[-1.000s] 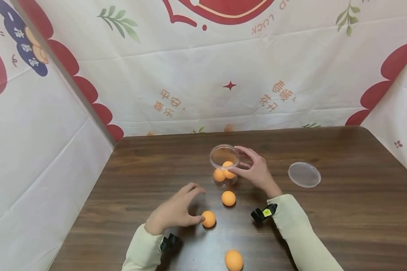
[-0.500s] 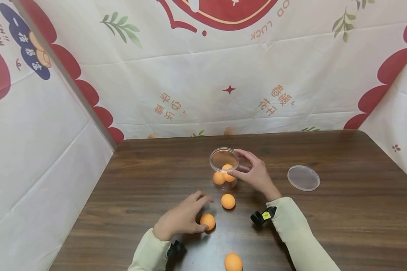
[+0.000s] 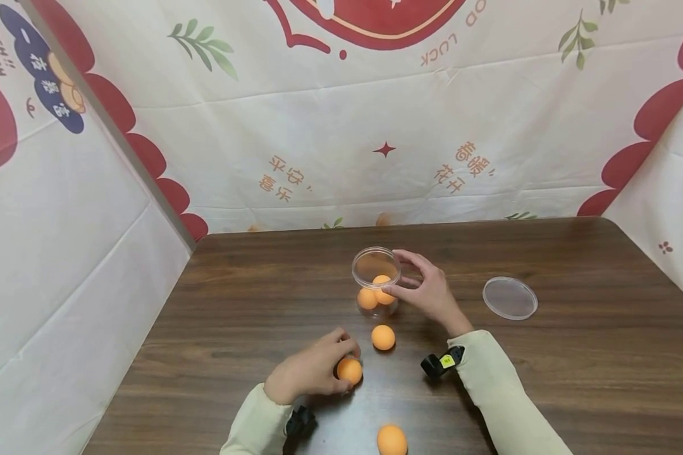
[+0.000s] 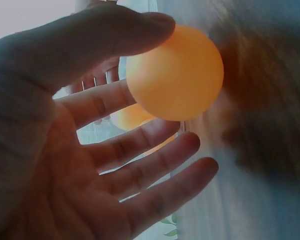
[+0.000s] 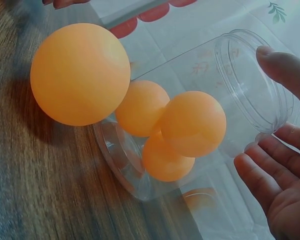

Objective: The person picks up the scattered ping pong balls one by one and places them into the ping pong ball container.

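In the head view my left hand (image 3: 310, 370) pinches an orange ping-pong ball (image 3: 350, 371) on the table between thumb and index finger. The left wrist view shows the thumb on one side of this ball (image 4: 182, 75), the other fingers extended below it. With thumb and fingers at the rim, my right hand (image 3: 428, 289) holds a clear plastic jar (image 3: 370, 265), which stands upright and lidless. Several views overlap here: inside the jar lie three orange balls (image 5: 192, 123), best seen from the right wrist. Another loose ball (image 3: 383, 337) sits on the table just in front of the jar.
A further orange ball (image 3: 392, 440) lies near the bottom edge of the head view. To the right of the jar, a clear round lid (image 3: 510, 298) lies flat on the brown wooden table (image 3: 592, 354). Printed white cloth (image 3: 330, 126) hangs behind the table and along its sides.
My left hand has moved right and its fingers have closed around the ball, which has stayed in place. The right hand keeps its hold on the jar.
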The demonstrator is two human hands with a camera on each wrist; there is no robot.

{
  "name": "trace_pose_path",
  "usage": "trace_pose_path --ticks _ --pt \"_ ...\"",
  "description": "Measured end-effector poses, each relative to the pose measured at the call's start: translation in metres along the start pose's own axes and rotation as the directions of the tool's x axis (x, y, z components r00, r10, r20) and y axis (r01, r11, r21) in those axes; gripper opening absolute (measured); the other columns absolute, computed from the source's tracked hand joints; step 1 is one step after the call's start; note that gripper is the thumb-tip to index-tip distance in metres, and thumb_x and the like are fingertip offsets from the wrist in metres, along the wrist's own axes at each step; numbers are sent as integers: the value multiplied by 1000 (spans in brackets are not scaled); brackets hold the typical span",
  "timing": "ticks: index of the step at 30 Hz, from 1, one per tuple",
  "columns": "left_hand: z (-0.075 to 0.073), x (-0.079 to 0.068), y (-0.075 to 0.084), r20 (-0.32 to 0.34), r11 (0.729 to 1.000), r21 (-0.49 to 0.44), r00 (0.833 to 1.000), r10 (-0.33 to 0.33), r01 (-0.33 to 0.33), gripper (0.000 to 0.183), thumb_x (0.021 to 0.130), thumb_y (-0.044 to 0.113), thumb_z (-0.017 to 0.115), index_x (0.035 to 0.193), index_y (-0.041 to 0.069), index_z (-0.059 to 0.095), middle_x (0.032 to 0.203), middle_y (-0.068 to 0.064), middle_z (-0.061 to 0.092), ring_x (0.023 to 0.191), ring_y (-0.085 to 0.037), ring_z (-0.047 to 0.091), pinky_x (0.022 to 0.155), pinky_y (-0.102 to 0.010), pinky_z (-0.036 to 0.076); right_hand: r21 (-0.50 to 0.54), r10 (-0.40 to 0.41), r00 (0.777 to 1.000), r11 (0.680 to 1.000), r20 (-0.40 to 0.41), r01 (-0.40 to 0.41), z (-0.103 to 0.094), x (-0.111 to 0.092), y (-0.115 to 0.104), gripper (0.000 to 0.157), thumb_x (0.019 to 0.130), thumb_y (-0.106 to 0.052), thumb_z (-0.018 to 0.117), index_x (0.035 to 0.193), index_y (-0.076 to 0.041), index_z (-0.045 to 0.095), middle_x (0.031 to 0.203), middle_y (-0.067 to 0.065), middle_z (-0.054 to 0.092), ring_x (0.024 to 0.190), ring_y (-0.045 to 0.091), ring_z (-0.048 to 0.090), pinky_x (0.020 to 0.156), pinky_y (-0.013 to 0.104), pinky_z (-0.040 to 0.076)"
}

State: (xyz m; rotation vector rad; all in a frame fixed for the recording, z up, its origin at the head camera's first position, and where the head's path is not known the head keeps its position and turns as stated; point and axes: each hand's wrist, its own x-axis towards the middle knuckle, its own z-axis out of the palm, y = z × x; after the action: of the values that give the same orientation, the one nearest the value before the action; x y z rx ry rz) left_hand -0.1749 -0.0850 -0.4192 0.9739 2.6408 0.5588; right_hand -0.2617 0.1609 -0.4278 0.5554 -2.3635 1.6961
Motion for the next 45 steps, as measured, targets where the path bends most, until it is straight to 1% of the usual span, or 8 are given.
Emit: trace_pose_path --ticks 4,9,17,22,28,35,40,45 --pt "2 2 1 15 1000 -13 1000 2 -2 30 78 17 77 102 19 60 100 7 47 81 -2 47 69 -15 43 7 4 1000 1000 4 -4 -1 -1 -1 67 74 -10 81 134 -3 51 127 19 55 117 34 54 88 37 53" --pt "6 4 1 19 999 -22 999 37 -37 28 78 14 76 101 18 61 97 7 50 82 -3 48 72 -16 43 0 15 1000 1000 0 -15 -3 -2 -7 67 74 -6 81 134 -1 50 128 21 55 118 34 54 89 40 53" --pt "2 0 2 -5 999 -33 1000 -1 1 30 79 10 74 106 15 63 102 7 52 85 -5 48 73 -18 44 13 24 1000 1000 18 -24 -1 -6 -38 65 74 4 77 132 10 47 127 30 52 118 44 52 90 51 50" --pt "-5 -1 2 -62 999 -18 997 38 -39 32 79 7 73 109 10 63 99 4 51 81 -8 48 72 -19 44 14 27 999 1000 17 -27 -2 -5 -42 64 74 3 77 131 10 47 127 31 51 118 44 52 91 51 50" --pt "-10 2 3 -148 993 38 982 115 -110 32 77 5 72 108 5 62 100 -2 53 81 -12 52 74 -23 48 16 22 1000 1000 7 -22 -4 -7 -39 65 74 3 78 131 9 48 126 30 52 117 42 53 90 50 50" --pt "-19 1 0 -206 997 35 975 81 -76 32 79 7 72 109 6 62 103 -1 55 86 -13 54 77 -27 50 40 18 999 999 29 -19 1 -8 -35 65 73 3 78 131 9 49 125 30 53 118 41 52 90 49 50" --pt "-32 7 -3 -305 993 68 945 117 -101 35 78 5 72 112 6 62 107 -2 56 93 -14 57 83 -31 52 29 22 1000 999 17 -23 1 -8 -37 65 73 3 78 131 10 48 125 30 53 118 42 52 90 49 51" --pt "-50 16 -6 -425 988 102 893 150 -117 36 77 2 73 112 5 62 108 -4 58 97 -16 60 84 -31 53 13 31 999 999 16 -32 -1 -7 -37 65 74 4 77 131 10 48 127 30 52 118 42 52 90 49 50"
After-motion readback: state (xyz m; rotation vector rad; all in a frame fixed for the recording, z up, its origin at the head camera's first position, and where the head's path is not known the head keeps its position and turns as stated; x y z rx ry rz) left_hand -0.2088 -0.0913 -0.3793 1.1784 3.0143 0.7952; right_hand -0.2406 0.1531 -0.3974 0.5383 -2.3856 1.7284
